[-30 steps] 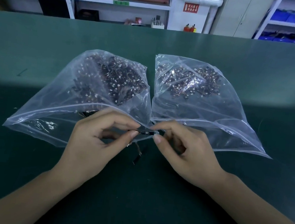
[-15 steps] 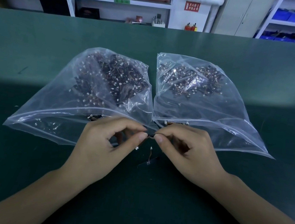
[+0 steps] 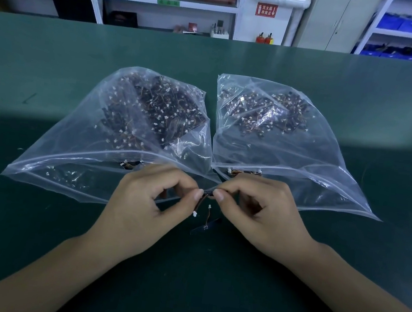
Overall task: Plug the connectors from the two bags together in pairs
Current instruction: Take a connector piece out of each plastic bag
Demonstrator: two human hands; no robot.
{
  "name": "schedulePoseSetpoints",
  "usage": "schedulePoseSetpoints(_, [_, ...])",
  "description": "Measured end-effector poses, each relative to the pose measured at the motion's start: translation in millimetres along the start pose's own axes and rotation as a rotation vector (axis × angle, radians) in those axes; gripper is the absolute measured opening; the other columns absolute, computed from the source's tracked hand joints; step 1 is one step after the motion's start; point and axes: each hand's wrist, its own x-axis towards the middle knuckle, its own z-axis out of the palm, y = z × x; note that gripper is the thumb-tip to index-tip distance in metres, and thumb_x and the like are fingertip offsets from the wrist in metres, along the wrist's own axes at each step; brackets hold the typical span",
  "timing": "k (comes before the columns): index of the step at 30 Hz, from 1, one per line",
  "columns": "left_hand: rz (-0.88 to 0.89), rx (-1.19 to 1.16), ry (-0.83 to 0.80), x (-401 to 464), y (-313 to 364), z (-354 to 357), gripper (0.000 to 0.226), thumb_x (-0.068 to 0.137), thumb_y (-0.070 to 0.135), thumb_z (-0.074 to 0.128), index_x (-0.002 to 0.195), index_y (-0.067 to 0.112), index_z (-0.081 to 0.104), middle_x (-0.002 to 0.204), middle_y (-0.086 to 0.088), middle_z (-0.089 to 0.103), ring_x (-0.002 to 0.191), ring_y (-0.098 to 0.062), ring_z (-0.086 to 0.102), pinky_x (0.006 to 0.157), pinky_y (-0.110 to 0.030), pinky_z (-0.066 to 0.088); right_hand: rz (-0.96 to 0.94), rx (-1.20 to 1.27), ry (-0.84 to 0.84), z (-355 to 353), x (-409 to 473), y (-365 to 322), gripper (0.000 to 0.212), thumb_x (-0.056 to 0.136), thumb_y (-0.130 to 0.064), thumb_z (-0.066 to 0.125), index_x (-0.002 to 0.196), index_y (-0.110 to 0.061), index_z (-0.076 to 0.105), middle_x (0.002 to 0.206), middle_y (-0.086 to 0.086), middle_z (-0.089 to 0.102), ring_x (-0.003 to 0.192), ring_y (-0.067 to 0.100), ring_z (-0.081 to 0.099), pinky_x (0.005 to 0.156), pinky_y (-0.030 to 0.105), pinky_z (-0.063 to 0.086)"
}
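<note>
Two clear plastic zip bags lie side by side on the dark green bench mat [image 3: 36, 239], both just beyond my hands. The left clear plastic zip bag [image 3: 93, 143] sits past my left hand [image 3: 147, 210], w/ its open mouth toward me and partly under my knuckles. The right clear plastic zip bag [image 3: 302, 161] sits past my right hand [image 3: 264, 219], same way round. The inner corners of the two bags touch just above my fingertips.

Each bag holds one big tangled heap, too many pcs to count: small dark strips w/ thin orange-brown wires and tiny white plugs. The heap in the left bag [image 3: 153, 109] looks denser and darker; the heap in the right bag [image 3: 263, 113] is spread thinner. A few loose pcs lie near each bag mouth, close to my knuckles.

Between my hands there's one small dark connector piece [image 3: 206, 193]. Left thumb and forefinger pinch its left end; right thumb and forefinger pinch its right end, other fingers curled in. Thumb tips nearly meet, so the joint itself is mostly hidden and I can't tell if it's one part or two mated.

A thin wire w/ a white plug [image 3: 194, 214] hangs from the pinch, just below my left thumb. A second white plug [image 3: 209, 206], on a short wire, leads to a dark flat strip [image 3: 206, 226] lying on the mat between my wrists, nearer me than the pinch.
</note>
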Motion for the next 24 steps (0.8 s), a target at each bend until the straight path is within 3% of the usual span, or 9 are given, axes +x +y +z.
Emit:
schedulePoseSetpoints(10, [0.035, 0.029, 0.007, 0, 0, 0, 0.017, 0.098, 0.026, 0.071, 0.084, 0.018, 0.076, 0.08, 0.014, 0.066, 0.08, -0.012, 0.063, 0.07, -0.031, 0.049, -0.003, 0.004, -0.008, 0, 1, -1, 0.012, 0.097, -0.011, 0.073, 0.085, -0.011, 0.076, 0.073, -0.015, 0.061, 0.058, 0.006, 0.049, 0.06, 0.016, 0.036])
schedulePoseSetpoints(14, [0.044, 0.041, 0.019, 1, 1, 0, 0.019, 0.099, 0.029, 0.07, 0.086, 0.018, 0.078, 0.08, 0.014, 0.068, 0.08, -0.012, 0.064, 0.072, -0.03, 0.05, 0.017, 0.014, 0.004, 0, 1, -2, 0.015, 0.096, -0.014, 0.072, 0.082, -0.012, 0.073, 0.07, -0.023, 0.055, 0.055, 0.007, 0.047, 0.059, 0.015, 0.035])
schedulePoseSetpoints(19, [0.023, 0.044, 0.025, -1, 2, -2, 0.021, 0.102, 0.034, 0.067, 0.092, 0.019, 0.079, 0.087, 0.016, 0.071, 0.087, -0.012, 0.066, 0.078, -0.023, 0.048, 0.119, 0.061, 0.077, -7, 1, 1, 0.022, 0.093, -0.024, 0.057, 0.072, -0.015, 0.059, 0.061, -0.009, 0.05, 0.055, 0.006, 0.042, 0.057, 0.018, 0.034])
schedulePoseSetpoints(24, [0.003, 0.054, 0.025, -1, 0, -2, 0.024, 0.103, 0.034, 0.065, 0.091, 0.019, 0.079, 0.086, 0.015, 0.07, 0.086, -0.01, 0.065, 0.08, -0.022, 0.047, 0.231, 0.02, 0.161, -13, 5, 9, 0.02, 0.087, -0.027, 0.047, 0.068, -0.021, 0.049, 0.058, -0.009, 0.045, 0.056, 0.006, 0.039, 0.056, 0.022, 0.031])
